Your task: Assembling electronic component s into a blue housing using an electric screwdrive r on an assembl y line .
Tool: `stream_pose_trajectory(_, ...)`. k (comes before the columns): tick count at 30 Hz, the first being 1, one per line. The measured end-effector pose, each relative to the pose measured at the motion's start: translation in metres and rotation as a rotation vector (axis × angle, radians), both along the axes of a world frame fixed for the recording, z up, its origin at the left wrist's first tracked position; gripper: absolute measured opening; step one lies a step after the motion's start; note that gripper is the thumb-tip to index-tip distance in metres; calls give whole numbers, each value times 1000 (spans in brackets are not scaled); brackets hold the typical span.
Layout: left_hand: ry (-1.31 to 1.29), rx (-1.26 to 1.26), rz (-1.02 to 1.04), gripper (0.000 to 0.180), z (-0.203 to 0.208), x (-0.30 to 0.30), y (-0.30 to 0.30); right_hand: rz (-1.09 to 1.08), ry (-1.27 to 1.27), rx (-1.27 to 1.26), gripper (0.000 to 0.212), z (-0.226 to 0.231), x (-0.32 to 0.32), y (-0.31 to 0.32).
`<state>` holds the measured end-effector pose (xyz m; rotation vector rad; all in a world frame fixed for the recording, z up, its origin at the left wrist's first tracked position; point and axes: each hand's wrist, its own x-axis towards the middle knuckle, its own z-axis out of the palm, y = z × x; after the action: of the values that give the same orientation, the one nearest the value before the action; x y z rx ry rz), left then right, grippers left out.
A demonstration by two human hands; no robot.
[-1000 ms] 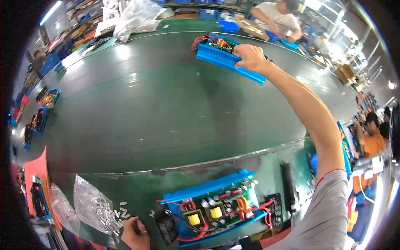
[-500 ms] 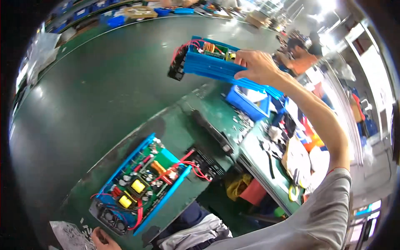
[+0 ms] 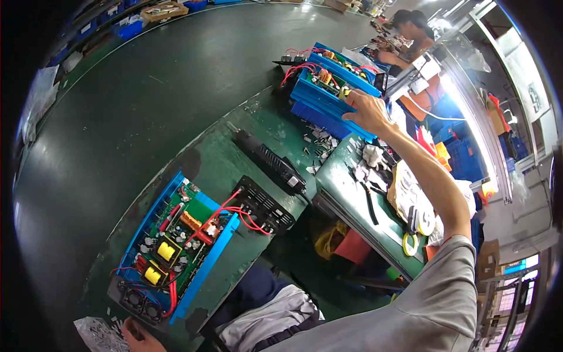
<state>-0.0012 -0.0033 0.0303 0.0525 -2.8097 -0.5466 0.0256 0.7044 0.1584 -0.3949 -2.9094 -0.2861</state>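
Far ahead, my right hand (image 3: 369, 111) grips the right end of a blue metal-cased circuit unit (image 3: 316, 97), its thumb on the side wall and fingers over the top edge. Red wires run from the unit's left end. Directly behind it sits a second blue-cased unit (image 3: 340, 61). At the lower left, my left hand (image 3: 143, 337) is curled beside a clear plastic bag (image 3: 99, 333) of small metal pieces; what its fingers hold is hidden. Nearby lies an open blue-cased unit (image 3: 176, 249) with a green board, yellow transformers, fans and a black end panel (image 3: 261, 205) on red wires.
A black electric screwdriver (image 3: 270, 161) lies on the green bench beyond the end panel. Small metal pieces (image 3: 322, 144) are scattered near a blue bin. Pliers (image 3: 369, 202) and tape rolls (image 3: 410, 243) rest on the side table. Another person (image 3: 407, 35) sits at the far right.
My right hand has lowered the blue-cased unit, now in front of the second unit. The view has shifted, bringing that second unit into sight. My left hand stays by the bag.
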Motion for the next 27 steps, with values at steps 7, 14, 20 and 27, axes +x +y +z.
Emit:
stream_pose_trajectory(7, -45, 250, 78, 21, -60, 5, -64, 32, -23, 108, 56, -12, -21, 0)
stream_pose_trajectory(14, -36, 348, 54, 13, -19, -5, -16, 338, 171, -125, 18, 9, -111, -160)
stream_pose_trajectory(20, 64, 389, 43, 10, 19, -46, -37, 751, -97, -606, 18, -46, -327, -355)
stream_pose_trajectory(27, -57, 381, -123, 10, 58, -205, -15, 791, 183, -779, 25, -161, -569, -485)
